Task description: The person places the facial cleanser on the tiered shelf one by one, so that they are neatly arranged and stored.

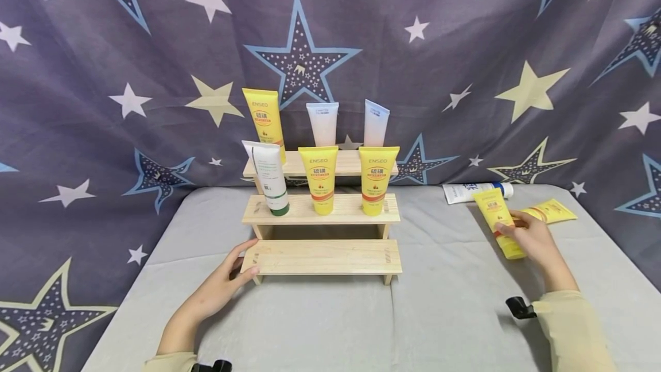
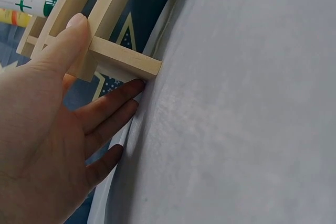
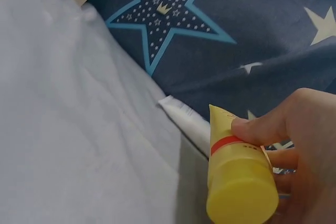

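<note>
My right hand pinches a yellow tube between thumb and fingers, cap downward and slightly tilted; the right wrist view shows the thumb on the tube near its red band. At the left end of the three-step wooden stand, my left hand holds the lowest step, thumb at the front corner and fingers toward the back. In the left wrist view, the left hand's thumb lies against the wood. That lowest step bears nothing.
The middle step holds a white tube and two yellow tubes. On the top step stand a yellow tube and two pale tubes. A white tube with a blue cap and a yellow tube lie at the right.
</note>
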Action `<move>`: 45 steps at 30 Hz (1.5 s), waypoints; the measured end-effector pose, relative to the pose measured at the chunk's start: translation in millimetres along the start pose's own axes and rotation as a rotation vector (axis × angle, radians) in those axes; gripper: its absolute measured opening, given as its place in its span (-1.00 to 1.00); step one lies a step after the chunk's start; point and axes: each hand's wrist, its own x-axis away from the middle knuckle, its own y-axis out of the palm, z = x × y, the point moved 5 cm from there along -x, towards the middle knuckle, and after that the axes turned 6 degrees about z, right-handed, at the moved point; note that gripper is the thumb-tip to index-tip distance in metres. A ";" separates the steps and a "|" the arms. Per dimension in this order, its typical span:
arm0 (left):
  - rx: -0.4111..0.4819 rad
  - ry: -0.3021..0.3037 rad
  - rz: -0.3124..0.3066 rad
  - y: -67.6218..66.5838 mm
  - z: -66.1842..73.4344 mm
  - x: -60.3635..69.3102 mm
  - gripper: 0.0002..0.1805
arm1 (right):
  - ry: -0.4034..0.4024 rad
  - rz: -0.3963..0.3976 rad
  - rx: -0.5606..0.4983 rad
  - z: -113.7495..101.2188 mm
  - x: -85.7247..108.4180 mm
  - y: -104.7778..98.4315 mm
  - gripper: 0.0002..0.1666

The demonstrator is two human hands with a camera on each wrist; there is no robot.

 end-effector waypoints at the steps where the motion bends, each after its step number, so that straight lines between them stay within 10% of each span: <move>1: 0.000 -0.001 0.001 0.0 0.1 0.0 -0.31 | -0.014 0.011 -0.008 -2.1 0.2 -0.7 -0.18; 21: -0.004 0.003 0.004 2.0 -0.4 -0.5 -0.32 | -0.189 0.066 -0.005 -69.2 20.9 -3.8 -0.16; 45: -0.007 -0.007 0.004 2.0 0.6 -2.6 -0.30 | -0.343 0.128 -0.251 -131.4 58.1 21.9 -0.23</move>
